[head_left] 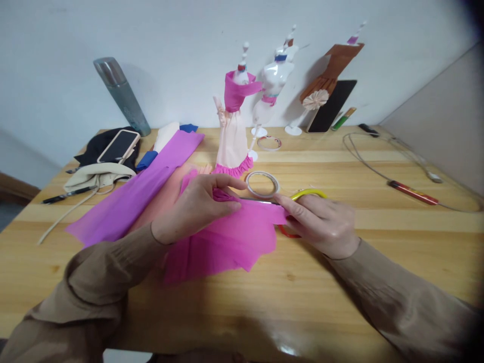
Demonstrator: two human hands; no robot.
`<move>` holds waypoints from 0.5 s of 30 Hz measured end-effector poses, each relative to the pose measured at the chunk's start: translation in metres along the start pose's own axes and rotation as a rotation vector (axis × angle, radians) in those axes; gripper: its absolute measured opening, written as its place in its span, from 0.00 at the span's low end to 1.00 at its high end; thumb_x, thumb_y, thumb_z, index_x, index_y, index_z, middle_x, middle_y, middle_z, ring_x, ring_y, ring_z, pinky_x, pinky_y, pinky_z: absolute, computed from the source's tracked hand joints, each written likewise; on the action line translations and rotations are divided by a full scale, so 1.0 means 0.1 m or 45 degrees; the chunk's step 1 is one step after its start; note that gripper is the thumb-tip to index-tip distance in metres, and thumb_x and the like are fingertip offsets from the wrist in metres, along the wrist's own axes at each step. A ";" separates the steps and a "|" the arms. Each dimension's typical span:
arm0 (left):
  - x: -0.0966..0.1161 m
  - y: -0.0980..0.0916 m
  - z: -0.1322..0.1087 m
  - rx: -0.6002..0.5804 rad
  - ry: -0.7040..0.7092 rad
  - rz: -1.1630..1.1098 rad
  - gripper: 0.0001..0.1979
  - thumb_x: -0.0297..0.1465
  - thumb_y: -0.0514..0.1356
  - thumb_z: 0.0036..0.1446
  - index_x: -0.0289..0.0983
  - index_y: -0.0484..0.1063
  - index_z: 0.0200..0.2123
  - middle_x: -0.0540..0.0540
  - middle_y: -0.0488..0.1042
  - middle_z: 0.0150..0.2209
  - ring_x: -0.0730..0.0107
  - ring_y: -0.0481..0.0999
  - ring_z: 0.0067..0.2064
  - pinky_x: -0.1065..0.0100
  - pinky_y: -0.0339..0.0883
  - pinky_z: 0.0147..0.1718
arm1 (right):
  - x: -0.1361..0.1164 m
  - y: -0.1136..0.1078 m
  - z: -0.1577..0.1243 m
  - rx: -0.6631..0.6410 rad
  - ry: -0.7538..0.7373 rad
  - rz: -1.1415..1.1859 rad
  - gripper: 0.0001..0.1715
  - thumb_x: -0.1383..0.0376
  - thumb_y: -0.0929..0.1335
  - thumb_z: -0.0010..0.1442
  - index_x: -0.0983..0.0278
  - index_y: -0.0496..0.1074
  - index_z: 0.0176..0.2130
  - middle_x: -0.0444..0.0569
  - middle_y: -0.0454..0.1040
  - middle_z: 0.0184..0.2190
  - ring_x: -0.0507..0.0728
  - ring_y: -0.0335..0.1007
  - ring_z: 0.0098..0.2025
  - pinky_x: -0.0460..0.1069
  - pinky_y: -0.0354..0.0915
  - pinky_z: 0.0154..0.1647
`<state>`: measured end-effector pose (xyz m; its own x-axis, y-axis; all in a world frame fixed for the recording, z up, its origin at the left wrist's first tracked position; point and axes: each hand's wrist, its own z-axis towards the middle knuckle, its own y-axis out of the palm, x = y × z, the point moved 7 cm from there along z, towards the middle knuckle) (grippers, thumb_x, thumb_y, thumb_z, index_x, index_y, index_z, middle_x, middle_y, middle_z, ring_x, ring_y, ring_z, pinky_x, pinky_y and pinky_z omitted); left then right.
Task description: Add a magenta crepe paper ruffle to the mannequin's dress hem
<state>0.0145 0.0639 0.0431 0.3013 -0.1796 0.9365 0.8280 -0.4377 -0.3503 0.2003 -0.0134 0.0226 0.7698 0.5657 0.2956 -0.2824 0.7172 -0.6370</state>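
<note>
A thin magenta sheet (238, 237), which looks like crepe paper, hangs in loose folds over the table. My left hand (202, 201) pinches its upper edge between thumb and fingers. On the right, my right hand (321, 219) is closed around scissors (308, 192) with a yellow handle loop and a red part below. Their blades lie along the sheet's upper edge, pointing toward my left hand and partly hidden by the paper. A strip of the sheet lies against the right fingers. Just behind the blades sits a roll of tape (262, 184).
Small mannequins stand at the back, one in a pink dress (232, 136), another in a brown dress (328, 70). Purple paper (151, 184), a phone (119, 146) and a spray can (123, 96) are left. A red tool (413, 192) with a cable lies right.
</note>
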 end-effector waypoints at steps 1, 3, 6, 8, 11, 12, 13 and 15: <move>0.00 0.00 0.00 -0.017 -0.001 -0.005 0.16 0.26 0.66 0.46 0.34 0.78 0.42 0.46 0.78 0.33 0.69 0.75 0.35 0.68 0.68 0.34 | 0.00 0.00 0.00 0.001 0.006 0.004 0.21 0.61 0.64 0.67 0.65 0.68 0.57 0.43 0.64 0.21 0.51 0.61 0.24 0.47 0.54 0.25; 0.01 -0.01 0.01 -0.048 -0.001 -0.005 0.19 0.28 0.67 0.46 0.35 0.78 0.44 0.46 0.78 0.35 0.68 0.75 0.37 0.67 0.68 0.37 | 0.01 -0.01 0.01 0.016 0.024 0.000 0.21 0.62 0.65 0.66 0.64 0.68 0.57 0.42 0.65 0.21 0.51 0.60 0.24 0.47 0.53 0.24; 0.03 -0.07 0.04 -0.064 -0.021 0.007 0.24 0.29 0.69 0.44 0.36 0.76 0.48 0.46 0.77 0.36 0.67 0.75 0.39 0.66 0.68 0.38 | 0.04 -0.02 0.01 0.048 0.049 -0.029 0.19 0.65 0.66 0.65 0.64 0.70 0.55 0.42 0.66 0.21 0.50 0.60 0.24 0.47 0.53 0.24; 0.00 -0.12 0.06 -0.059 -0.057 0.001 0.25 0.29 0.68 0.45 0.36 0.75 0.50 0.47 0.76 0.35 0.69 0.74 0.36 0.67 0.67 0.35 | 0.05 -0.02 0.00 0.054 0.050 -0.056 0.17 0.65 0.67 0.64 0.66 0.72 0.52 0.42 0.66 0.21 0.50 0.60 0.24 0.47 0.53 0.25; -0.04 -0.21 0.11 -0.036 -0.074 -0.006 0.24 0.29 0.68 0.45 0.35 0.75 0.49 0.50 0.73 0.30 0.73 0.71 0.31 0.71 0.63 0.29 | 0.08 0.01 -0.04 0.040 0.068 -0.115 0.15 0.62 0.69 0.62 0.66 0.74 0.48 0.43 0.67 0.21 0.50 0.61 0.24 0.46 0.54 0.25; -0.06 -0.23 0.13 -0.026 -0.081 -0.018 0.22 0.29 0.68 0.45 0.35 0.77 0.47 0.50 0.73 0.29 0.74 0.70 0.30 0.71 0.62 0.28 | 0.09 0.01 -0.05 0.037 0.074 -0.129 0.16 0.62 0.69 0.62 0.66 0.74 0.48 0.43 0.68 0.22 0.50 0.61 0.24 0.46 0.54 0.25; -0.09 -0.24 0.14 -0.021 -0.098 -0.047 0.19 0.30 0.68 0.45 0.35 0.78 0.44 0.51 0.72 0.28 0.75 0.69 0.29 0.72 0.62 0.27 | 0.10 0.02 -0.05 0.032 0.078 -0.135 0.15 0.62 0.70 0.61 0.65 0.75 0.48 0.43 0.68 0.22 0.50 0.61 0.24 0.46 0.54 0.25; -0.13 -0.23 0.16 -0.030 -0.152 -0.138 0.13 0.30 0.69 0.44 0.34 0.79 0.36 0.50 0.73 0.28 0.75 0.69 0.28 0.72 0.62 0.27 | 0.10 0.02 -0.04 0.017 0.088 -0.120 0.15 0.65 0.70 0.60 0.66 0.75 0.47 0.44 0.69 0.23 0.51 0.62 0.25 0.47 0.55 0.25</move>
<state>-0.0010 0.0901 0.0395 0.2660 -0.0250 0.9636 0.8478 -0.4696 -0.2463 0.2091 -0.0078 0.0215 0.8307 0.4664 0.3041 -0.2141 0.7718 -0.5987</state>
